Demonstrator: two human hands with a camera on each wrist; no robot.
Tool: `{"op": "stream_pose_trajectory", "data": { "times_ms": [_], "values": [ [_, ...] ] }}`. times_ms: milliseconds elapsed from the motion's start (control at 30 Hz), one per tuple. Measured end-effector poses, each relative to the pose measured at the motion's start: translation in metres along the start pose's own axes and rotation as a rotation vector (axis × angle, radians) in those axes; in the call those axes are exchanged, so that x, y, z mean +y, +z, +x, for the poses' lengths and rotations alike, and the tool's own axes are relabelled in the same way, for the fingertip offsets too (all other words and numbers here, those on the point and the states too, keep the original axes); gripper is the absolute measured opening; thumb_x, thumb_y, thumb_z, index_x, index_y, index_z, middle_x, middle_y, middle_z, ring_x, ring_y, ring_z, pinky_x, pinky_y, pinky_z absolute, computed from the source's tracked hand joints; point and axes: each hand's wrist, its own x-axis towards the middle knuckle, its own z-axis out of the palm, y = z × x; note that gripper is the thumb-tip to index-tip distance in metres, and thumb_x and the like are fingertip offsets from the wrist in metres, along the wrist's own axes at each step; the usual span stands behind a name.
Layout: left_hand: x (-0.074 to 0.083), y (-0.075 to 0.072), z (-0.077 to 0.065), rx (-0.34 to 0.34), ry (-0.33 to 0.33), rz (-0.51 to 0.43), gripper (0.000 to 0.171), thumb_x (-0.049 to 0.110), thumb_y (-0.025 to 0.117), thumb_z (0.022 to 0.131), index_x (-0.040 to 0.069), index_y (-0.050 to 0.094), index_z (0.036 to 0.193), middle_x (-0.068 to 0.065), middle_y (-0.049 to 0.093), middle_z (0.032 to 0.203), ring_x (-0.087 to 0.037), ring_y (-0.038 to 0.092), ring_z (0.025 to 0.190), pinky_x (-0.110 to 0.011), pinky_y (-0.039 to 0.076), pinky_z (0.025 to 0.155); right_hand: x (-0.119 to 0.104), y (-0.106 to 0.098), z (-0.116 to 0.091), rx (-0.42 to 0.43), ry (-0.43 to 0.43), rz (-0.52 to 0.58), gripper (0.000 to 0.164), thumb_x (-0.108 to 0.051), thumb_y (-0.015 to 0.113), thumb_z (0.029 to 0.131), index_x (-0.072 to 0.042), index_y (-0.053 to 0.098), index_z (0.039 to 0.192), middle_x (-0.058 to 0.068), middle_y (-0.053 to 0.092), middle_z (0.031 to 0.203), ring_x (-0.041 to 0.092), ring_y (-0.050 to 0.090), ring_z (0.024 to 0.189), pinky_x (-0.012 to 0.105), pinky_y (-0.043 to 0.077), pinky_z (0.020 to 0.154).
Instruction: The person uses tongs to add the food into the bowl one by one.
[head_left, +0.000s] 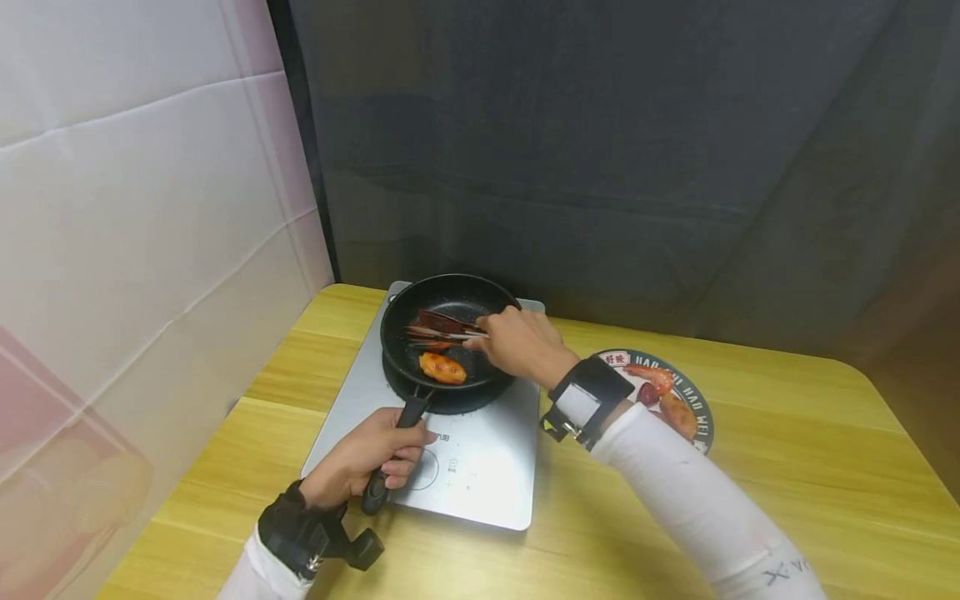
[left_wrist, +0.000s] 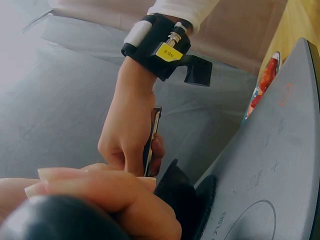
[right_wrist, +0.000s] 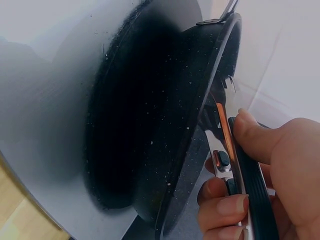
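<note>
Right hand (head_left: 521, 340) grips metal tongs (right_wrist: 253, 182) with black handles, tips inside the pan (head_left: 453, 287). Left hand (head_left: 381, 454) wrapped round the pan's black handle (head_left: 413, 412). Orange-brown wing (head_left: 442, 368) lies in pan, handle side, near tongs. Pan over silver cooktop (head_left: 498, 487); contact can't be told. Right of cooktop, round lettered plate (head_left: 703, 408) with shrimp (head_left: 657, 379), on wood-grain worktop (head_left: 795, 425).
</note>
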Motion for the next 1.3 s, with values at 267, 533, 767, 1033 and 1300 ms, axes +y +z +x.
{"op": "stream_pose_trajectory", "data": {
  "times_ms": [267,533,767,1033,1300],
  "values": [
    [0.0,-0.002,0.0,0.0,-0.008,-0.001,0.022,0.005,0.056,0.091,0.007,0.037,0.081,0.005,0.034,0.058,-0.004,0.03,0.041,-0.016,0.029,0.036,0.009,-0.005,-0.01,0.033,0.0,0.032,0.047,-0.048,0.055,0.094,-0.015,0.064,0.125,-0.001,0.053,0.061,0.016,0.05,0.052,0.027,0.033,0.038],
    [0.0,-0.003,-0.001,0.0,-0.005,0.028,0.018,0.005,0.054,0.092,0.006,0.038,0.083,0.005,0.035,0.058,-0.004,0.03,0.041,-0.017,0.03,0.036,0.026,-0.015,-0.029,0.114,0.012,0.105,0.052,-0.05,0.055,0.093,-0.012,0.062,0.127,0.004,0.066,0.077,0.019,0.058,0.064,0.031,0.04,0.042],
    [-0.001,-0.006,0.001,0.004,0.01,0.029,0.017,0.004,0.053,0.092,0.006,0.04,0.082,0.005,0.035,0.058,-0.003,0.03,0.041,-0.017,0.029,0.035,0.05,-0.019,-0.054,0.147,0.054,0.15,0.05,-0.046,0.057,0.093,-0.01,0.06,0.128,-0.003,0.04,0.055,0.015,0.04,0.047,0.028,0.028,0.037],
    [-0.003,-0.006,0.002,0.011,0.004,0.021,0.019,0.004,0.054,0.091,0.007,0.038,0.082,0.006,0.035,0.057,-0.003,0.03,0.041,-0.017,0.029,0.035,0.074,-0.018,-0.081,0.124,0.11,0.194,0.047,-0.044,0.058,0.093,-0.008,0.061,0.124,0.001,0.05,0.067,0.017,0.051,0.058,0.03,0.038,0.046],
    [-0.001,-0.006,0.002,0.007,0.007,0.026,0.02,0.004,0.055,0.091,0.007,0.037,0.082,0.005,0.035,0.058,-0.003,0.03,0.041,-0.016,0.029,0.035,0.084,-0.018,-0.114,0.064,0.226,0.324,0.052,-0.047,0.057,0.093,-0.014,0.053,0.133,0.008,0.058,0.075,0.008,0.052,0.039,0.029,0.043,0.039]
  ]
}}
